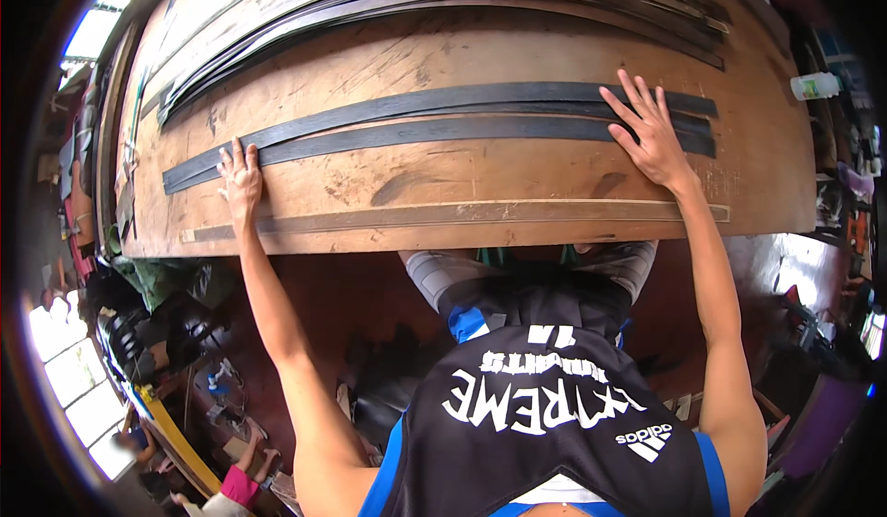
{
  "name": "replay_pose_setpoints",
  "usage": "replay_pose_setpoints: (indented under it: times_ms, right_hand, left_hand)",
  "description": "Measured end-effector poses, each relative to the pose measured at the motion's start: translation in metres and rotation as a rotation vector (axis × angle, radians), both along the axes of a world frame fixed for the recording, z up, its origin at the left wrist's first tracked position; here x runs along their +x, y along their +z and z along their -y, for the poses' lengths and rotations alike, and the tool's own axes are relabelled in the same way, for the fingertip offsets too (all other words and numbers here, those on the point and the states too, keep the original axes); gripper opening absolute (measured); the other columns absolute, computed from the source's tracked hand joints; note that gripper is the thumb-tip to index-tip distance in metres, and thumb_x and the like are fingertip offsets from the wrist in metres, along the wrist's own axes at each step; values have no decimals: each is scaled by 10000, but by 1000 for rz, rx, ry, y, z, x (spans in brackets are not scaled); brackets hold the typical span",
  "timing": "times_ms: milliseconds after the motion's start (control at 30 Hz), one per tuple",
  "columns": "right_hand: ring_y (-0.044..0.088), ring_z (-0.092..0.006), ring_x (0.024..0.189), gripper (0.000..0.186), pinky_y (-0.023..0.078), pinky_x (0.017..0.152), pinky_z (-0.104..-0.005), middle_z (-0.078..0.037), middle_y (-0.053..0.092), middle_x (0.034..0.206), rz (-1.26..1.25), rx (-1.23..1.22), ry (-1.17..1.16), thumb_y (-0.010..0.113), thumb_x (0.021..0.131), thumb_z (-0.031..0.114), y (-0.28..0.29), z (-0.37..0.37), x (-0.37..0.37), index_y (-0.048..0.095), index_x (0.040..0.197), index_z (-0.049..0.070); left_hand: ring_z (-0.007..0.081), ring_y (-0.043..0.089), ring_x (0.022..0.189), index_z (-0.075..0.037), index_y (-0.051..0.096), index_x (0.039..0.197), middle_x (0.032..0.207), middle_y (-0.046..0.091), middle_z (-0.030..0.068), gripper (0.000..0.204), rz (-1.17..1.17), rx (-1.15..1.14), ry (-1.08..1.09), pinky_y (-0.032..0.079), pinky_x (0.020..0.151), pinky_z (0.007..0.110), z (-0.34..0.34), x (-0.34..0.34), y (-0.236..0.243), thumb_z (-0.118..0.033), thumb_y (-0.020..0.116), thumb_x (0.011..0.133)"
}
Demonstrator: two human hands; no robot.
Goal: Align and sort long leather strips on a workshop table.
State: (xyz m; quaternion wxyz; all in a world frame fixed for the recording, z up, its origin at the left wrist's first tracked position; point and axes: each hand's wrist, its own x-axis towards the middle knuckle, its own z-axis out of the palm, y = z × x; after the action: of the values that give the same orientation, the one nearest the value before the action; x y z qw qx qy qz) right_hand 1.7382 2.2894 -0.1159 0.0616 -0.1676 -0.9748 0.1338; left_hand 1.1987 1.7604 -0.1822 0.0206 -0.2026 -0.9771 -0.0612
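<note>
Several long dark strips (416, 134) lie side by side across the wooden table (517, 175), partly overlapping and closing up toward their left ends. My left hand (242, 177) rests on them near that end, fingers spread. Near the right end my right hand (651, 138) lies flat over the strips with its fingers stretched apart, hiding part of them. Neither hand grips anything. What the strips are made of I cannot tell for certain; they look flat, black and slightly grained.
A bundle of thin dark strips (443, 1) lies along the table's far side. One brown flat bar (462, 214) runs along the near edge. A whitish translucent bottle (815, 86) is beyond the right side. Another person in pink (238, 486) is at lower left.
</note>
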Motion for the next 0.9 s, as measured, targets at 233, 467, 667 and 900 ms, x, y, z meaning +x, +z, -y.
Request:
replay_pose_setpoints:
  times_ms: [233, 467, 667, 900]
  right_hand:
    - [209, -372, 1554, 575, 56, 1260, -582, -78, 219, 1702, -55, 10, 1, 487, 1043, 524, -13, -35, -26, 403, 1577, 327]
    - [253, -389, 1537, 559, 121, 1248, -603, -115, 254, 1686, -132, 12, 29, 572, 1026, 403, 22, -7, 3, 464, 1549, 238]
    - [143, -344, 1577, 568, 64, 1249, -623, -56, 207, 1709, 62, -80, 119, 548, 1006, 448, 23, 90, 94, 457, 1551, 317]
    - [123, -386, 1571, 550, 41, 1238, -652, -13, 170, 1719, 11, -37, 75, 456, 1034, 496, 2, 79, 66, 422, 1565, 354]
  left_hand:
    - [507, 124, 1539, -291, 257, 1631, 1699, 173, 183, 751, 46, 58, 30, 135, 1100, 818, -39, -48, 4, -717, 306, 1015]
    - [461, 326, 1485, -204, 470, 1541, 1607, 396, 195, 525, -264, 387, -239, 239, 1191, 601, -85, 57, 53, -474, 373, 1101]
    - [448, 177, 1548, -255, 305, 1618, 1697, 211, 152, 648, -115, 18, 265, 155, 1156, 737, 13, 155, 28, -602, 316, 1071]
    - [416, 111, 1571, -236, 212, 1645, 1711, 132, 171, 746, 62, 10, 186, 90, 1140, 774, 11, 104, 8, -675, 267, 1045]
